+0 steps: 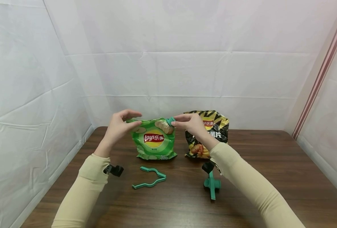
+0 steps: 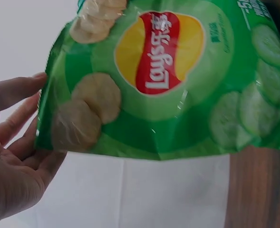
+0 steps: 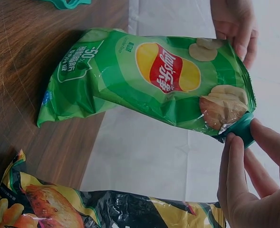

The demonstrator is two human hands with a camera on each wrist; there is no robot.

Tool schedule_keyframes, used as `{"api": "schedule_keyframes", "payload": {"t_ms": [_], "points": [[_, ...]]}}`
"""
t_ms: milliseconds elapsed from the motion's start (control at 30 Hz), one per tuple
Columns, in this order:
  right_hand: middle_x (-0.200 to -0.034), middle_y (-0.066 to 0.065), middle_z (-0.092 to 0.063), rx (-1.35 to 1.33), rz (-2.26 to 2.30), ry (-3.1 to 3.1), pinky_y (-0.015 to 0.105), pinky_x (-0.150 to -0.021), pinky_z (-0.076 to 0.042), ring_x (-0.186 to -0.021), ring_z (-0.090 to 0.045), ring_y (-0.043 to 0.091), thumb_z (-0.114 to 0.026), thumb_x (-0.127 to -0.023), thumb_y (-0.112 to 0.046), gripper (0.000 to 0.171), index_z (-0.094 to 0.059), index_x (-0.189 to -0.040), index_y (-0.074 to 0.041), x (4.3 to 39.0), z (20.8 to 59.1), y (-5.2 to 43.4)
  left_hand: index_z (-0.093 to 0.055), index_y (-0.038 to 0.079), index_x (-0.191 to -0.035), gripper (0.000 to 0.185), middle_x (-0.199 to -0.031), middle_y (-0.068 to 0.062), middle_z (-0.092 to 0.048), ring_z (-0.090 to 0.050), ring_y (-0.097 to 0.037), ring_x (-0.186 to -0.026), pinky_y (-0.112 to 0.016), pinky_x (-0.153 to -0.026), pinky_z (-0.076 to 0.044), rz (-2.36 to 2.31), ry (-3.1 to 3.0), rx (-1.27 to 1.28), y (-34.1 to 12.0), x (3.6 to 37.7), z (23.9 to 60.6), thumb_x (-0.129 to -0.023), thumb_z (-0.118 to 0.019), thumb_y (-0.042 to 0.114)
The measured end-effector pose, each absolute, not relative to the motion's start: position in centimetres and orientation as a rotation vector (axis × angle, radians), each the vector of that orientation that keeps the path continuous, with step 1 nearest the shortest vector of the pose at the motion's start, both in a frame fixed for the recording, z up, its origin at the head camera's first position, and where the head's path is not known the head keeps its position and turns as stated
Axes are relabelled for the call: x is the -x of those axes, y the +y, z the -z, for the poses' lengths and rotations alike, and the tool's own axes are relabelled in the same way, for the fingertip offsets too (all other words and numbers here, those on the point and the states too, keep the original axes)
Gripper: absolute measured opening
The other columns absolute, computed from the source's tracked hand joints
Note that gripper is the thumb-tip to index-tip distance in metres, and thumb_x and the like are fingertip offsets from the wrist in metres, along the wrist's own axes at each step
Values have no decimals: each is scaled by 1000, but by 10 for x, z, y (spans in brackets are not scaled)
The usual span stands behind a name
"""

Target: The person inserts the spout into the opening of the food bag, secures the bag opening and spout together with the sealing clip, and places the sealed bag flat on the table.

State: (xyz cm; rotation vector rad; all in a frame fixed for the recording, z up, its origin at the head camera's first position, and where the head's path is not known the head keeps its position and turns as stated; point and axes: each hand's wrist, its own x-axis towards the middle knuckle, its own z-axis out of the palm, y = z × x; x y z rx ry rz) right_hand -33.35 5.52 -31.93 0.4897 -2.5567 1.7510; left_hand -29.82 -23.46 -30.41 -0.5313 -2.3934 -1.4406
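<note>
A green Lay's chip bag stands upright on the table, its top edge level with both hands. My left hand holds the bag's upper left corner, thumb on the front and other fingers behind. At the upper right corner, my right hand pinches a small round teal cap against the bag; the fingers partly cover it. In front of the bag lies a teal bag clip, spread into a V. A second teal clip with a round spout-like part lies to the right, below the right wrist.
A black and yellow Lay's chip bag stands behind the right hand, partly hidden by it. The dark wooden table reaches back to white sheeting, which also hangs along both sides.
</note>
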Motion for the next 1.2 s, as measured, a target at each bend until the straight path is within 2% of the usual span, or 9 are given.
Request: {"api": "schedule_keyframes", "payload": {"t_ms": [267,467,800,1100,1200], "points": [[-110,6,-70,-496,-1746,-2558,38,-85,-52,-102,-64,20,-78,-78,-33,36,-73,-108,-15,333,318,56,-71,13,-108,27,-109,-6,-70,-60,-23,-112,-45,-97,-45,1234,-2408,583,-211,298,289,-82,-75,18],[-111,5,-70,-489,-1742,-2579,39,-88,-51,-103,-64,20,-78,-77,-34,37,-73,-108,-15,334,317,55,-71,14,-108,25,-109,-3,-70,-60,-22,-113,-44,-97,-45,1121,-2503,630,-193,304,283,-85,-73,23],[-111,5,-70,-498,-1758,-2581,40,-89,-50,-103,-64,21,-79,-77,-32,35,-74,-107,-14,333,316,53,-73,13,-99,19,-96,-5,-73,-67,-19,-89,-37,-79,-53,1068,-2656,651,-182,314,284,-83,-74,23],[-110,5,-70,-497,-1760,-2581,39,-89,-50,-103,-64,20,-79,-76,-33,35,-74,-106,-15,334,316,53,-75,13,-93,15,-88,-5,-74,-68,-17,-78,-35,-74,-53,1062,-2746,618,-180,320,286,-80,-77,21],[-110,5,-70,-500,-1754,-2583,39,-89,-50,-103,-64,20,-79,-76,-33,35,-74,-106,-15,334,316,52,-76,13,-89,12,-85,-4,-74,-68,-20,-75,-34,-69,-53,1071,-2765,626,-181,322,289,-80,-77,21]]}}
